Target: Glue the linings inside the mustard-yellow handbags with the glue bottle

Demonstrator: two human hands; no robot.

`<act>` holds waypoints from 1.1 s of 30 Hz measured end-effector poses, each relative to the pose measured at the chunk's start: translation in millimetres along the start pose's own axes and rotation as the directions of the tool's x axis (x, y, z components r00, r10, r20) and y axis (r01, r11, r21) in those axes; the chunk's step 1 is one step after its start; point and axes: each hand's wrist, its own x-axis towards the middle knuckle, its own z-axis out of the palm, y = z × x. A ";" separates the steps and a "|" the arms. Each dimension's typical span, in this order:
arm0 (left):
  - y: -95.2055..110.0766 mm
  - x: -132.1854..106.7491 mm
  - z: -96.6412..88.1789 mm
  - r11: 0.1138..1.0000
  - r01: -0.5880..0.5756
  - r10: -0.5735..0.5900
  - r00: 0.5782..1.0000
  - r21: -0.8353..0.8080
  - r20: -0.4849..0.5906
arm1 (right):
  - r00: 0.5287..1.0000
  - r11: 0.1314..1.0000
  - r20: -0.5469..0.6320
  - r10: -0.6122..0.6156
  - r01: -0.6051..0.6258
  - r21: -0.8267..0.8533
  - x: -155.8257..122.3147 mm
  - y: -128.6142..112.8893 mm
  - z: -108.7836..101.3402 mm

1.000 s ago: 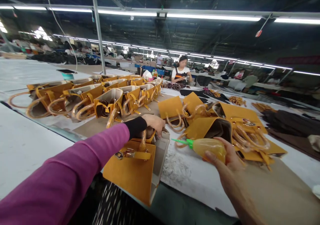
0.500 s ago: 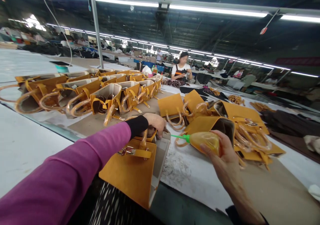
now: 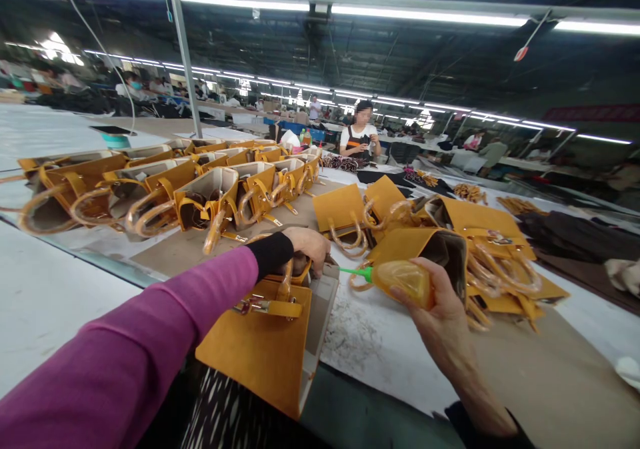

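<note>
A mustard-yellow handbag (image 3: 257,356) lies at the table's near edge, its flap toward me and its pale lining showing along the right side. My left hand (image 3: 311,244) bends over the bag's far upper edge and grips it there; its fingertips are partly hidden. In my right hand (image 3: 443,306) is a clear squeeze bottle (image 3: 400,281) of amber liquid, wrapped by the fingers. The bottle's thin green nozzle (image 3: 356,272) points left, close to the bag's lined edge beside my left fingers.
Rows of open yellow handbags (image 3: 205,192) with wrapped handles stand at the left. More handbags (image 3: 490,236) are piled at the right, near dark cloth (image 3: 560,236). A metal pole (image 3: 185,56) rises behind the rows. A co-worker (image 3: 360,136) sits across the table.
The camera view has shifted slightly. The bottle in my right hand has moved slightly left in the picture; my left hand keeps its hold on the handbag.
</note>
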 end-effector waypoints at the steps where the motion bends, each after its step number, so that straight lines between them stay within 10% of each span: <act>1: 0.4 -0.3 -0.7 1.000 0.028 -0.028 1.000 0.013 0.011 | 1.000 1.000 0.004 -0.001 0.001 -0.004 -1.7 1.6 0.4; 33: 28.8 -7.1 -7.6 0.966 0.205 -0.223 0.970 0.160 0.100 | 0.992 0.990 0.089 0.089 -0.099 0.105 -7.3 17.5 3.3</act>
